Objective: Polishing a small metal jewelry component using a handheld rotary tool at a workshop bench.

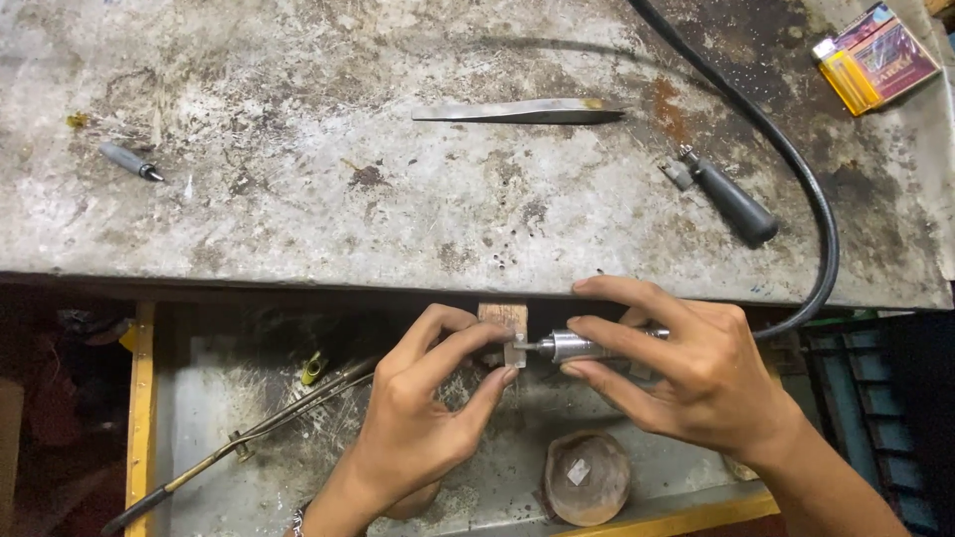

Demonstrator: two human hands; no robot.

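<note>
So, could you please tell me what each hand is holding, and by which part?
Right hand: the rotary handpiece, gripped around its metal barrel. Left hand: a small workpiece, pinched between fingertips against the wooden peg.

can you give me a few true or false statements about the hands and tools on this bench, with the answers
1. The right hand grips a metal rotary handpiece. True.
2. The left hand is holding the tweezers. False: the tweezers lie untouched on the worn bench top, and the left hand pinches a small piece at the wooden peg.
3. A black flexible shaft runs from the handpiece up across the bench. True.
4. The yellow lighter sits in the tray below the bench. False: the lighter lies at the bench's far right corner, beside a small pack.
5. A black-handled tool lies on the bench near the shaft. True.
</note>
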